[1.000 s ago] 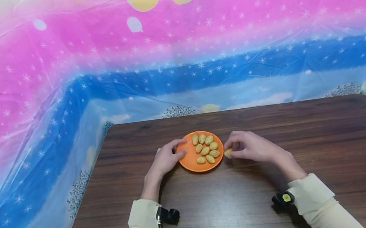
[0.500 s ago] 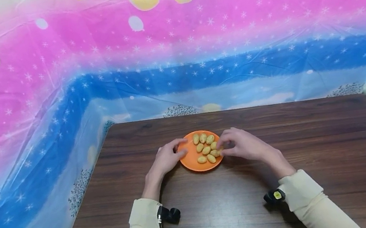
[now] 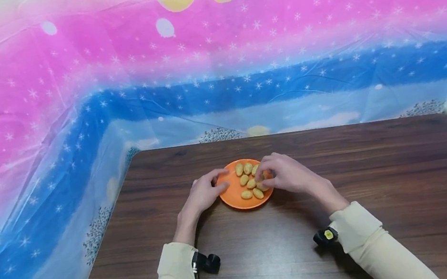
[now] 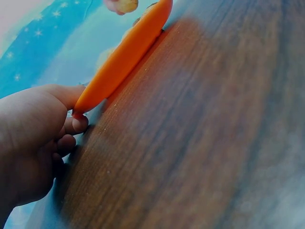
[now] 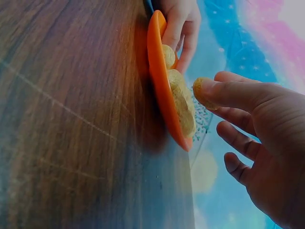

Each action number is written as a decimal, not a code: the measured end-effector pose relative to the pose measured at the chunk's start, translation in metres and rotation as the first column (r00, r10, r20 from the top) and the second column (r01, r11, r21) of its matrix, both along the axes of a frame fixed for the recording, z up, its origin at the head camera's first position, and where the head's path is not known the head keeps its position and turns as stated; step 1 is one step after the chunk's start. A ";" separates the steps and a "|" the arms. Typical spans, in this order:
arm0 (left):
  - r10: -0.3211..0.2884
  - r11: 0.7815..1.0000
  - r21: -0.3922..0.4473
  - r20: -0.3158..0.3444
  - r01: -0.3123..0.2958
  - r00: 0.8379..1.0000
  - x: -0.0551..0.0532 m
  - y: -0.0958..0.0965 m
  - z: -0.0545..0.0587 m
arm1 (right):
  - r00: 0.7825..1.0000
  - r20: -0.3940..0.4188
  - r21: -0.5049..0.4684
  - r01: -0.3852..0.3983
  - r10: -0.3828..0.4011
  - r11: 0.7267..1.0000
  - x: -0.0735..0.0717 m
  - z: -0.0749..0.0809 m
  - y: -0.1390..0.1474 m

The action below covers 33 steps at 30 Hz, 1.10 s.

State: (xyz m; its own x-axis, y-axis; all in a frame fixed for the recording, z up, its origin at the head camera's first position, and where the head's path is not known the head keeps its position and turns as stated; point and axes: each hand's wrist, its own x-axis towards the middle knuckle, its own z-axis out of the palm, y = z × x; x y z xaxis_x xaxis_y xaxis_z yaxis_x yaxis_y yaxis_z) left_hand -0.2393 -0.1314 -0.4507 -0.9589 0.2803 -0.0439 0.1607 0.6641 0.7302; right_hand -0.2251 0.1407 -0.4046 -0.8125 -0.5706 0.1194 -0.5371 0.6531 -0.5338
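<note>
An orange plate (image 3: 232,201) lies on the table, bearing several small oval, yellow-brown, rough-skinned pieces (image 3: 244,180) that look like nuts or tiny potatoes. At its left rim, my left hand (image 3: 204,193) pinches the edge; in the left wrist view the thumb and a fingertip meet around the plate's rim (image 4: 90,98). Over the plate's right side is my right hand (image 3: 291,175), hiding some pieces there. Thumb and forefinger pinch one oval yellow-brown piece (image 5: 205,95), seen in the right wrist view above the heap, with the other fingers loosely spread.
The dark wood-grain table (image 3: 250,261) spreads around the plate, its far edge a little behind it. Pink and blue patterned cloth (image 3: 212,64) hangs behind and at the left. A small black camera sits on each wrist (image 3: 207,262).
My right hand has moved left from beside the plate to over its right side, carrying the oval yellow-brown piece. The left hand and plate have stayed put.
</note>
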 end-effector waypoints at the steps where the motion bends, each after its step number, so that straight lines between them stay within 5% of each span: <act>1: -0.001 1.000 0.000 0.000 0.001 1.000 0.000 0.000 0.000 | 1.000 -0.004 0.002 -0.001 0.001 1.000 -0.001 0.000 -0.001; 33: -0.006 1.000 -0.016 -0.015 0.006 1.000 0.000 0.000 0.000 | 0.997 0.044 0.033 -0.063 0.061 0.997 -0.017 -0.006 -0.054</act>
State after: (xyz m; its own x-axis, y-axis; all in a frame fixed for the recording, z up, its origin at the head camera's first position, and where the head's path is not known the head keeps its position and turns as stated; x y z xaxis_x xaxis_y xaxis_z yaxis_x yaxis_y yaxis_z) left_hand -0.2390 -0.1316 -0.4504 -0.9578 0.2854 -0.0336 0.1759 0.6747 0.7169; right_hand -0.2422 0.0863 -0.4107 -0.7795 -0.6231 0.0649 -0.5543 0.6377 -0.5349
